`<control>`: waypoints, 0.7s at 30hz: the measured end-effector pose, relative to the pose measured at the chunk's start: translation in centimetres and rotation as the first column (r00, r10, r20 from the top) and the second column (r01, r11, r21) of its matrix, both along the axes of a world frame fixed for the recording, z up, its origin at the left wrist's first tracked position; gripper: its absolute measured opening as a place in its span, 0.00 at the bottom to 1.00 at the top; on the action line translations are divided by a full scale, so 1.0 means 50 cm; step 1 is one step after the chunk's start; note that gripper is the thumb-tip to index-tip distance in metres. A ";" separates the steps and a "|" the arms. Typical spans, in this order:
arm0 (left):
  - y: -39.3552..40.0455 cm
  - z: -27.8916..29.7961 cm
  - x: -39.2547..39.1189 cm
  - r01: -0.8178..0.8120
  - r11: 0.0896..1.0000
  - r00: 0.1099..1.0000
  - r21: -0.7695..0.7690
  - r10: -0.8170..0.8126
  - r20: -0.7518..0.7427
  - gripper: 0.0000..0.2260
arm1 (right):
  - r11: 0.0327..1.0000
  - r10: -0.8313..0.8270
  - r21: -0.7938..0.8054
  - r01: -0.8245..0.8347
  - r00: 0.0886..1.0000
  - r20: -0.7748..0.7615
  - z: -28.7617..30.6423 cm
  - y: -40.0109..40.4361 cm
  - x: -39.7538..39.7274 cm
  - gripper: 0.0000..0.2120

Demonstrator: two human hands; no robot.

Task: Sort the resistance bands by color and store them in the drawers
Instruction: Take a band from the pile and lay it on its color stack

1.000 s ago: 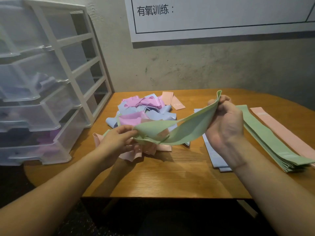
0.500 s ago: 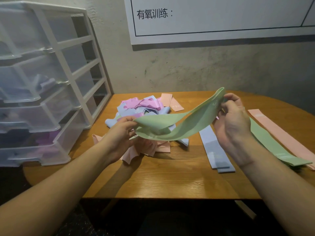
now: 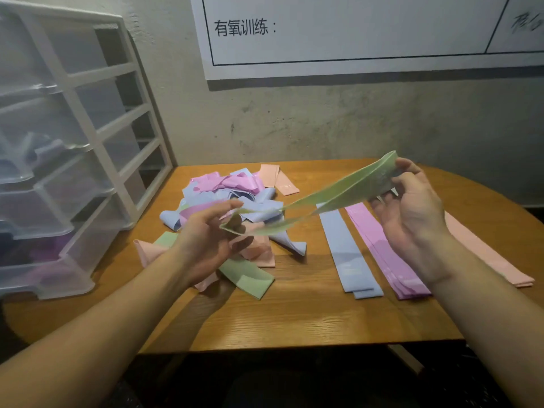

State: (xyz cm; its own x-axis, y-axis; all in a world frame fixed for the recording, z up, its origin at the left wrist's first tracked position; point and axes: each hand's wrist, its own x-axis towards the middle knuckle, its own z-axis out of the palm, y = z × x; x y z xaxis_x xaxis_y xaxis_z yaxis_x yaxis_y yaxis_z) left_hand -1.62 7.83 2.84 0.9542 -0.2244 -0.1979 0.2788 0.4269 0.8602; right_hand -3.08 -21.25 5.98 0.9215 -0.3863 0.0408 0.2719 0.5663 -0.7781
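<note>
A green resistance band (image 3: pixel 338 195) stretches in the air between my hands above the table. My left hand (image 3: pixel 209 237) pinches its lower left end over the mixed pile (image 3: pixel 229 195) of pink, blue, peach and green bands. My right hand (image 3: pixel 412 213) holds the upper right end between thumb and fingers. Flat sorted rows lie on the right: blue bands (image 3: pixel 344 251), pink bands (image 3: pixel 388 254) and peach bands (image 3: pixel 488 254), partly hidden by my right arm. The plastic drawer unit (image 3: pixel 59 148) stands at the left.
The wooden table (image 3: pixel 294 313) has a rounded front edge and meets a grey wall at the back. A white board with printed characters (image 3: pixel 353 30) hangs on the wall. Several drawers stick out of the unit; some hold bands.
Both hands drew the green band flatter and a little to the right. The view shifted, so the pink row now shows and the green stack at the right is no longer seen.
</note>
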 end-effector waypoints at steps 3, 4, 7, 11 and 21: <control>-0.021 -0.008 -0.001 0.047 0.963 0.996 0.266 -0.067 0.065 0.16 | 0.997 0.022 -0.073 -0.019 0.999 0.028 0.009 -0.010 -0.007 0.17; -0.028 -0.010 -0.002 0.066 0.929 0.988 0.364 -0.111 0.105 0.18 | 0.994 0.029 -0.104 -0.024 0.999 0.040 0.012 -0.013 -0.010 0.17; -0.042 -0.024 0.007 0.013 0.780 0.969 0.626 -0.163 0.183 0.16 | 0.974 0.061 -0.220 -0.047 0.997 0.057 0.025 -0.019 -0.021 0.15; -0.052 -0.035 0.021 -0.090 0.677 0.956 0.730 -0.146 0.254 0.05 | 0.936 0.098 -0.347 -0.064 0.992 0.079 0.039 -0.030 -0.034 0.14; -0.138 -0.009 0.054 -0.188 0.512 0.842 0.838 -0.356 0.407 0.11 | 0.883 0.186 -0.454 -0.124 0.978 0.095 0.060 -0.062 -0.045 0.12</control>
